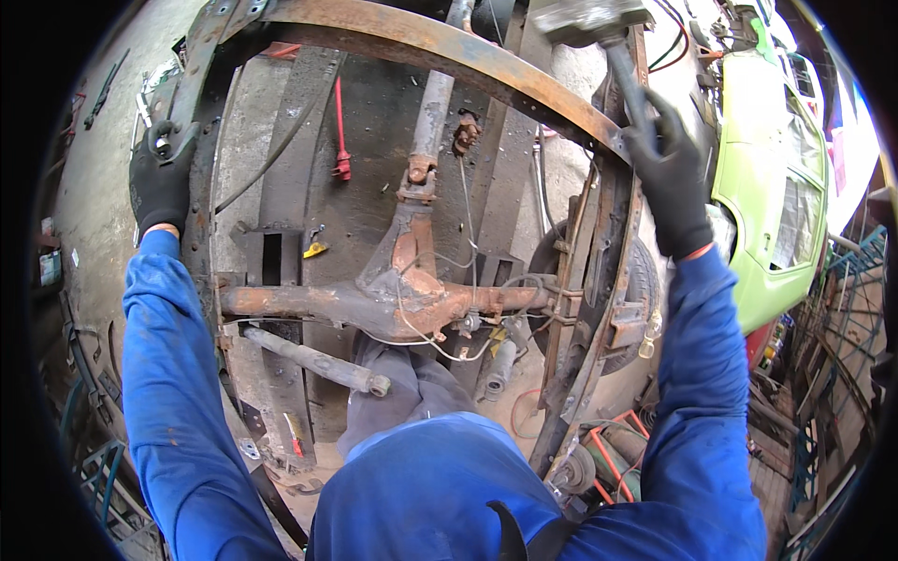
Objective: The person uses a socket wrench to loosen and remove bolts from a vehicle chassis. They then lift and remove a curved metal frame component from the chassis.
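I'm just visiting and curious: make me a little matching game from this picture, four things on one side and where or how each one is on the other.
Things:
1. left hand
2. right hand
3. axle
4. green car body

Places or states:
A. rusty, lying crosswise under the frame
B. on the left frame rail
C. around a hammer handle, raised
D. beside the frame, at the right

Pairs: 1-B, 2-C, 3-A, 4-D
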